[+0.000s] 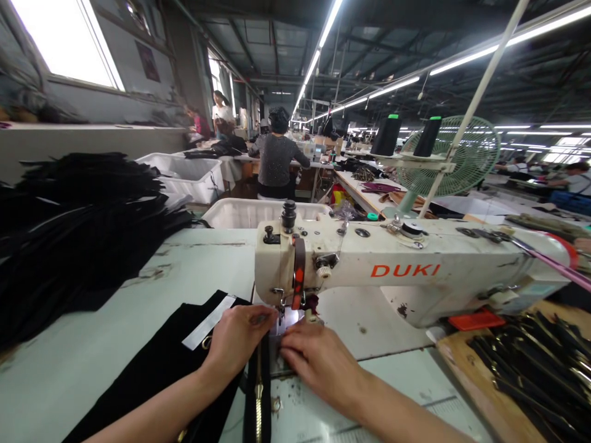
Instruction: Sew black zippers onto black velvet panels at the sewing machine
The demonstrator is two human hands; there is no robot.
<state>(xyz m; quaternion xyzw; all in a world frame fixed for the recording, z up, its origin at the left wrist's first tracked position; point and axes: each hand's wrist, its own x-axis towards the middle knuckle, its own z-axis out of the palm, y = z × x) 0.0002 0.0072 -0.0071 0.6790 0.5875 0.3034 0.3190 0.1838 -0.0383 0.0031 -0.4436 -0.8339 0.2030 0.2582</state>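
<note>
A cream DUKI sewing machine [406, 261] stands across the pale table [83, 344]. A black fabric piece [157, 363] with a white label [207, 323] lies under its needle, and a black zipper with gold teeth [258, 387] runs toward me along its edge. My left hand [235, 341] rests flat on the fabric just left of the needle, fingers stretched forward. My right hand [318, 360] lies flat on the right side of the zipper, fingertips at the presser foot. Neither hand grips anything.
A tall heap of black fabric pieces [74, 234] fills the table's left. A wooden board with black zippers [530, 369] lies at the right. White bins [184, 175], a green fan [450, 163], thread cones [386, 134] and a seated person [277, 160] are beyond.
</note>
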